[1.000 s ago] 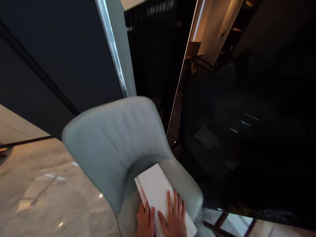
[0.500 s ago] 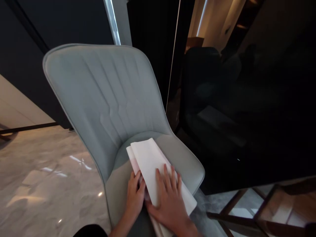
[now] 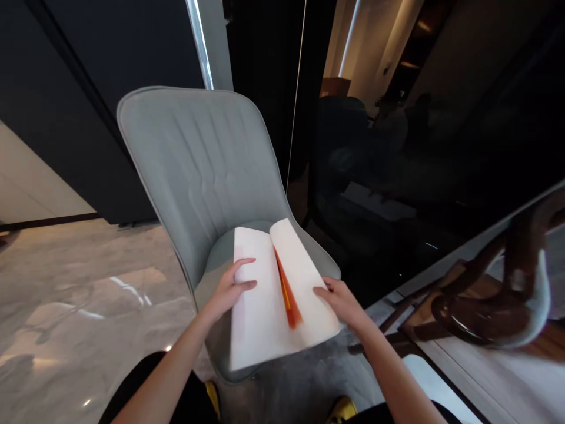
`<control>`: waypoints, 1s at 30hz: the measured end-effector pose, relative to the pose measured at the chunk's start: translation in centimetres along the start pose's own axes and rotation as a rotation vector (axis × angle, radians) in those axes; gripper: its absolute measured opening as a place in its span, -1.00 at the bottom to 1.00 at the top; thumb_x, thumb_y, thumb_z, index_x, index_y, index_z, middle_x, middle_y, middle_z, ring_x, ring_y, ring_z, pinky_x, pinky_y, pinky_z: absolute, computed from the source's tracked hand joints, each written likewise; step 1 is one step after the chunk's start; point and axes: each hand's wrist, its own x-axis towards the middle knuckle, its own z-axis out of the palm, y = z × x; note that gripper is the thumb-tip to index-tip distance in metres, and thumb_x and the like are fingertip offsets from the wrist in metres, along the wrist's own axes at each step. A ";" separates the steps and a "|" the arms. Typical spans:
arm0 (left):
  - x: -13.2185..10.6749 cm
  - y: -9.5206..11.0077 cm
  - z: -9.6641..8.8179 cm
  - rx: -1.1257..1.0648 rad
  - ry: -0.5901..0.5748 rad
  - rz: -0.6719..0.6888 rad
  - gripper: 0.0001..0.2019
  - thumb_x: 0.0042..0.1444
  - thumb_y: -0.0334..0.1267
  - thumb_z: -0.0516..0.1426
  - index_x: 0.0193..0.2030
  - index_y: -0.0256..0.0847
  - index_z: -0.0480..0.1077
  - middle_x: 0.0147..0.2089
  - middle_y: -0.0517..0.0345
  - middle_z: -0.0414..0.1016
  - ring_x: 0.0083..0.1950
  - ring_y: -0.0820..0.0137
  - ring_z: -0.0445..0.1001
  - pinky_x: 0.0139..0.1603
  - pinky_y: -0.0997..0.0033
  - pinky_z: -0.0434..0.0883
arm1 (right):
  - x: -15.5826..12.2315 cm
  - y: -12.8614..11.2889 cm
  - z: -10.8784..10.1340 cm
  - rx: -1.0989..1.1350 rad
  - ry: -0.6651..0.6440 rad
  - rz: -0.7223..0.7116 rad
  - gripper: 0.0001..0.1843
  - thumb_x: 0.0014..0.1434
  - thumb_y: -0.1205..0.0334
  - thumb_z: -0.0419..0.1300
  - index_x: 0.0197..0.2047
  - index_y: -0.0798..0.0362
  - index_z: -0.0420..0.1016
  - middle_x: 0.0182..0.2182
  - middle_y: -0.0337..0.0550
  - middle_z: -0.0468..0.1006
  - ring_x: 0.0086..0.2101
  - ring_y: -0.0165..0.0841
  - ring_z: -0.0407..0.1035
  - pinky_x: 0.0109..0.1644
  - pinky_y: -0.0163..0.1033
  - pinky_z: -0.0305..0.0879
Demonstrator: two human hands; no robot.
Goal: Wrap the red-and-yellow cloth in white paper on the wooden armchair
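Observation:
A white folded paper sheet [image 3: 260, 312] is held over the seat of a grey chair [image 3: 198, 141]. Its two halves stand partly apart, and an orange-red strip [image 3: 288, 294] shows in the gap; whether this is print on the inner side or a separate piece I cannot tell. My left hand [image 3: 229, 290] grips the left edge, thumb and a finger lying on top. At the right edge, my right hand [image 3: 341, 299] pinches the paper with the thumb above, the other fingers partly hidden beneath.
A glossy black panel [image 3: 441, 165] rises behind and right of the chair, reflecting it. Brown wooden furniture [image 3: 489, 312] stands close on the right. Marbled floor [image 3: 88, 306] stretches to the left, and yellow shoes [image 3: 342, 407] show below.
The paper has been lifted from the seat and its folds spread, uncovering the orange-red part. My right hand went from lying flat on it to gripping its right edge; my left now holds the left edge.

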 end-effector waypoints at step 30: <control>3.1 6.6 -7.6 0.464 -0.776 0.635 -0.88 0.19 -0.22 0.22 -0.28 0.13 0.59 -0.07 0.05 0.67 0.14 0.17 0.58 0.39 0.04 0.39 | 0.7 2.5 -2.0 0.212 -0.391 -0.032 -0.29 0.00 0.29 0.14 0.25 -0.04 0.61 0.22 -0.11 0.60 0.05 -0.17 0.56 0.13 -0.07 0.50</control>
